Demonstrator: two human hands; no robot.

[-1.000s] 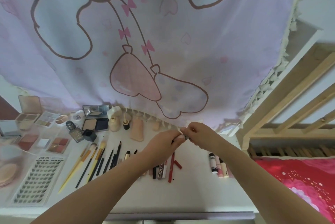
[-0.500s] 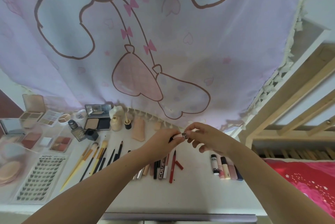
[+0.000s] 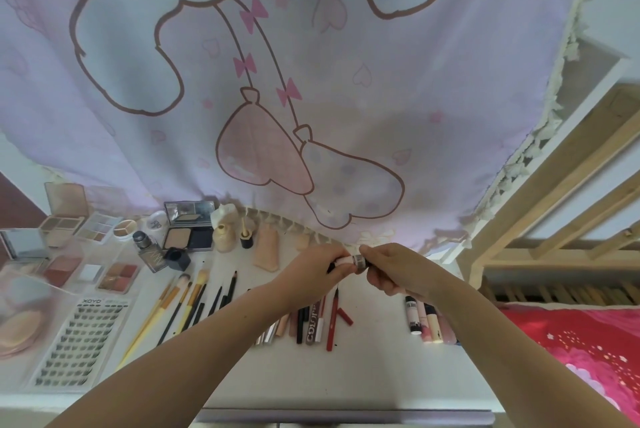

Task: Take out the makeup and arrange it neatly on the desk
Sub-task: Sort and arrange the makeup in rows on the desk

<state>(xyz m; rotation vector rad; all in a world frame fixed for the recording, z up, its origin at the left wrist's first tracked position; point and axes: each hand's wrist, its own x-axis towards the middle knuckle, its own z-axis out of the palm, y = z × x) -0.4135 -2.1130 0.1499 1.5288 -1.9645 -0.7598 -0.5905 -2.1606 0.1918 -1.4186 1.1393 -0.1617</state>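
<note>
- Now both hands are meeting just above centre of the frame, over the worktop [image 3: 374, 368].
- The left hand [image 3: 313, 270] is pinching the tube's [image 3: 351, 260] pale end; the right hand [image 3: 391, 268] is gripping its dark end.
- The tube is lying crosswise, left to right, between them.
- The tube row [image 3: 424, 322] is sitting lower right, nearer the right hand.

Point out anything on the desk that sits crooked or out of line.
The short red stick lies slanted beside the red pencil, breaking the upright row of pencils. The brushes fan at an angle rather than lying parallel. The rest looks orderly; both hands hold a small tube above the desk.
</note>
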